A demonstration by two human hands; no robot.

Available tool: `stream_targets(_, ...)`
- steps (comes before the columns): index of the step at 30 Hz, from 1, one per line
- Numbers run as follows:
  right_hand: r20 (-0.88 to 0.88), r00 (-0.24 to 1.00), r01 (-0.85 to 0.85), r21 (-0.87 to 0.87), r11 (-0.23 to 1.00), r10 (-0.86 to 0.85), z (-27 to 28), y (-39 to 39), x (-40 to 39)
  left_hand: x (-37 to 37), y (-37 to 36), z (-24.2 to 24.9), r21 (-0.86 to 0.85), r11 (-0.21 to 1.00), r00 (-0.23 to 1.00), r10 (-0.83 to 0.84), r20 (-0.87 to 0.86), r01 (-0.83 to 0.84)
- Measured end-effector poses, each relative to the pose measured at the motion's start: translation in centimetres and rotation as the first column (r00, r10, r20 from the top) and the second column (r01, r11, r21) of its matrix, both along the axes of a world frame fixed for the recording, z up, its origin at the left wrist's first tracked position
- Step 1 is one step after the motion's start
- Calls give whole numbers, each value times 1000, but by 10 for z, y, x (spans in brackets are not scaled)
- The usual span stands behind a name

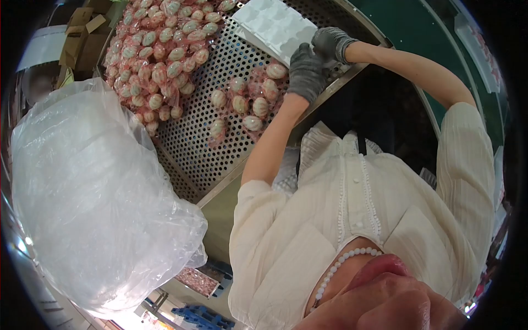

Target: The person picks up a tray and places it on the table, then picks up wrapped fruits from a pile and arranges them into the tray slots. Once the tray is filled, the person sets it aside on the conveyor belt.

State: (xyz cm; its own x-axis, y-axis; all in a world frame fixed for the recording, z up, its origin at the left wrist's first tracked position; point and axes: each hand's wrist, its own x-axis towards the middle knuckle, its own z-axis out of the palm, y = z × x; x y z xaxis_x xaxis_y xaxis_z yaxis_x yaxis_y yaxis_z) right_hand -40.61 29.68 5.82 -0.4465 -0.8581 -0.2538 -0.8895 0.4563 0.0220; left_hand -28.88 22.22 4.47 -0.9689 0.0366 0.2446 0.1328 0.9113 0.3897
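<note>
Both my hands wear grey gloves and meet at the near right end of a white moulded tray (280,27) with rounded cavities. My left hand (308,71) lies over the tray's edge, fingers bent inward and partly hidden. Beside it, my right hand (331,43) is curled closed, its fingertips turned toward the left hand. Whatever is between the fingers is out of sight. Left of my left hand, several pale striped egg-shaped pieces (240,104) in clear and reddish wrappers lie loose on the perforated metal table (192,132).
A large heap of the same wrapped pieces (165,49) covers the table's far left. A big clear plastic bag (99,203) bulges at the left. Cardboard boxes (82,38) stand behind it. A raised metal rim (231,175) edges the table, and a green surface (407,27) lies right.
</note>
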Motion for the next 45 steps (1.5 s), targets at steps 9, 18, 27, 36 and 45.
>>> stream_targets(9,-19,990,-137,-300,944,138,-13,23,-10,9,-60,-28,463,879,959,220,-180,-115)
stream_targets(18,52,998,55,-202,978,-45,6,15,2,41,-75,-39,-259,926,884,349,311,-274)
stream_targets(27,371,928,193,-508,839,12,0,36,5,35,-111,-61,328,813,877,445,181,-481)
stream_targets(36,517,800,236,-738,632,304,29,-14,45,48,-94,8,958,286,937,342,-71,-32)
stream_targets(45,950,135,756,-282,591,280,48,2,35,27,-49,54,336,924,883,303,-358,-181)
